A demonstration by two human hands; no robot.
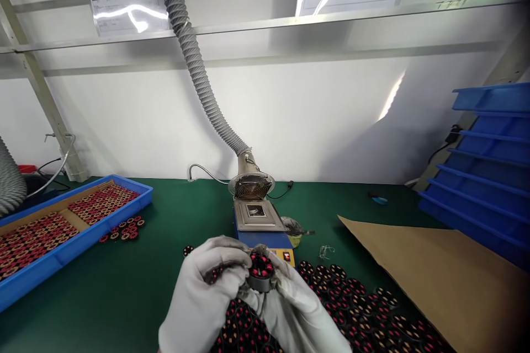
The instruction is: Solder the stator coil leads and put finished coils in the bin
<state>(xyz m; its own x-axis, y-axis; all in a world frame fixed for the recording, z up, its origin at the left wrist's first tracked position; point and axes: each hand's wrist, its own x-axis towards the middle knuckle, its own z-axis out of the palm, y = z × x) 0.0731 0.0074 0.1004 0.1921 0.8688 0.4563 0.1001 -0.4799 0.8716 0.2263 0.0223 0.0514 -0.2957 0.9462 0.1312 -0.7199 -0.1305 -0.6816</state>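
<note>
Hold the wound stator (260,273) level above the desk (165,265), just in front of the solder pot (257,218). Your left hand (207,287) and right hand (296,303), both gloved, are pinching it from either side. Keep fingertips clear of the red coils and support the grey rim evenly.

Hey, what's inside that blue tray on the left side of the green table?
The blue tray holds dense rows of small red-and-black wound parts lying on brown cardboard. The tray's floor under them is covered, and its left end runs out of frame.
</note>
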